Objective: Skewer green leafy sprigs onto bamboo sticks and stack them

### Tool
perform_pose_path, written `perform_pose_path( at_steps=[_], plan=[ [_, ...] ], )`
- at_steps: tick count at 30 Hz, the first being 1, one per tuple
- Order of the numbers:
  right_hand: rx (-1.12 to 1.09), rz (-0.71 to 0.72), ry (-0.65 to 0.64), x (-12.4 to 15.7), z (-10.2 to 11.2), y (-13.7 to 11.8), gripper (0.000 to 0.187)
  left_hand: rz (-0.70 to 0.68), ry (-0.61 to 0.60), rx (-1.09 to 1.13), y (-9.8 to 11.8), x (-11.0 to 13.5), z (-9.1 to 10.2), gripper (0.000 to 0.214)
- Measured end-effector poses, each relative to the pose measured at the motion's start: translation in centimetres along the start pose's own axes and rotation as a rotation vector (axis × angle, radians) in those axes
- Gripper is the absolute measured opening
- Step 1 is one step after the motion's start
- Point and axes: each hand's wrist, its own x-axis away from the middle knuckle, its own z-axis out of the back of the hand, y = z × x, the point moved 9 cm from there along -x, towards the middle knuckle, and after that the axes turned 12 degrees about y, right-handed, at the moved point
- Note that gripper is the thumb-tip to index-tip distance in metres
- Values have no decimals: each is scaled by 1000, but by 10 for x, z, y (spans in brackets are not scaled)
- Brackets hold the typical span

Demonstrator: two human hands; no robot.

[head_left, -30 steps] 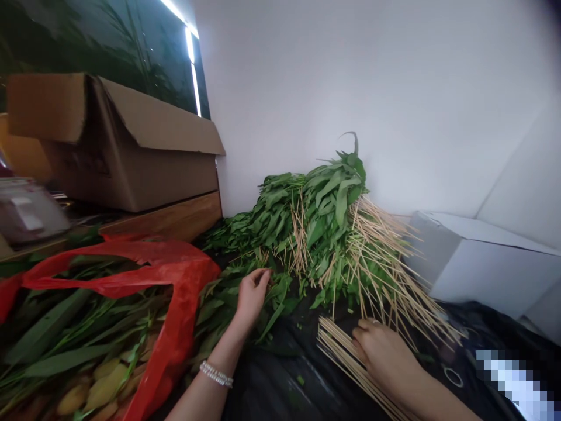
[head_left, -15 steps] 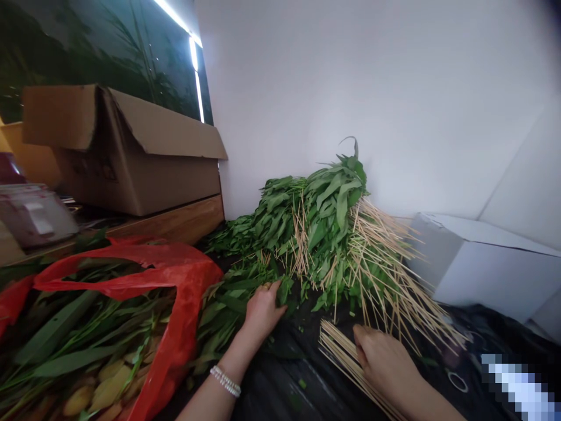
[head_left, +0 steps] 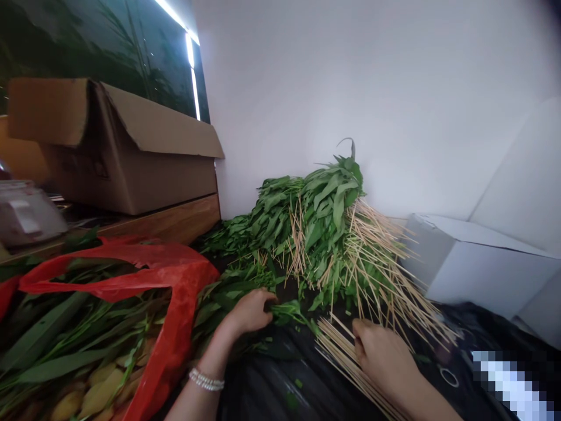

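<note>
My left hand (head_left: 253, 310), with a beaded bracelet on its wrist, is closed around a small sprig of leafy greens (head_left: 290, 313) that sticks out to the right. More loose leafy stems (head_left: 228, 289) lie just behind and left of it. At the lower right, my right hand (head_left: 381, 354) is wrapped round a bundle of thin bamboo skewers (head_left: 337, 351), whose tips point toward the sprig. Beyond both hands rises a pile of leafy greens threaded on skewers (head_left: 335, 199), with many bare stick ends (head_left: 390, 257) fanning out to the right.
A red plastic bag (head_left: 175, 316) at the left holds long leaves and yellowish potato-like pieces (head_left: 103, 386). An open cardboard box (head_left: 166, 169) stands on a wooden ledge (head_left: 197, 219). To the right sits a white box (head_left: 477, 269). Black plastic sheeting (head_left: 258, 386) covers the surface.
My left hand has drawn back left and turned, and a sprig of greens now shows in its fingers. My right hand keeps the skewers nearly in place. The view has shifted slightly.
</note>
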Motion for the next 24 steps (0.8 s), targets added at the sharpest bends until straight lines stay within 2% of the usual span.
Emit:
perform_pose_path(
  at_steps=[1, 2, 6, 7, 9, 13, 17, 20, 24],
  plan=[
    [6, -5, 11, 0, 3, 1, 18, -23, 0, 59, 4, 0, 5, 34],
    [11, -6, 22, -1, 6, 2, 18, -33, 49, 126, 7, -2, 13, 29],
    [20, 30, 65, -3, 15, -3, 22, 88, 444, 267, -5, -7, 48, 36],
    [23, 43, 70, -4, 16, -6, 24, 111, 508, 263, -9, -8, 51, 36],
    [26, 60, 65, -6, 17, -12, 27, 97, 556, 240, -9, -9, 50, 30],
    [4, 29, 107, -14, 21, -20, 25, -47, 474, 200, 12, -8, 31, 16],
    [-95, 6, 295, -19, 30, -26, 17, -179, 314, 130, 43, -2, 4, 17],
    [-167, -9, 417, -16, 24, -27, 17, -298, 211, 74, 63, 4, -14, 19],
    [-218, 33, 477, -8, 10, -29, 18, -359, 123, -8, 73, 9, -31, 21]
  ],
)
